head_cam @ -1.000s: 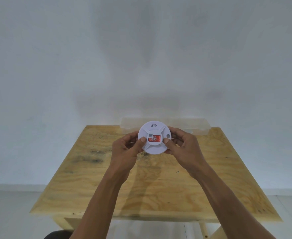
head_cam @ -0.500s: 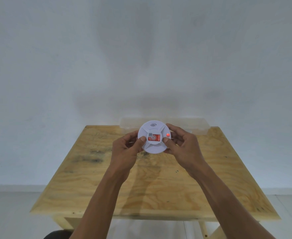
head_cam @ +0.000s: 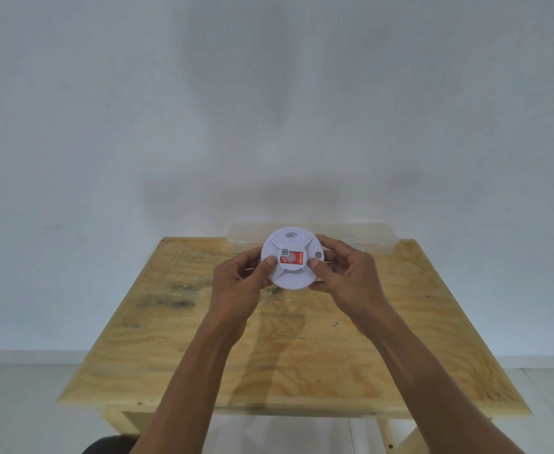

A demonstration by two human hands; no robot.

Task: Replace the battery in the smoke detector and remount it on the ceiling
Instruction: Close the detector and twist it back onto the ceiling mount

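A round white smoke detector point(head_cam: 291, 276) with a red and white sticker at its centre and a small grey button on its right side is held up above the wooden table point(head_cam: 288, 355), its face turned towards me. My left hand point(head_cam: 236, 286) grips its left edge with the thumb on the face. On the other side, my right hand point(head_cam: 344, 276) grips the right edge, thumb beside the sticker. Its back is hidden.
A clear plastic box point(head_cam: 367, 239) lies along the table's far edge against the white wall point(head_cam: 269, 109). The tabletop has dark stains at the left of centre. Pale floor shows on both sides of the table.
The detector's small light on the right glowed red half a second ago and is grey again now. The hands and detector have barely moved.
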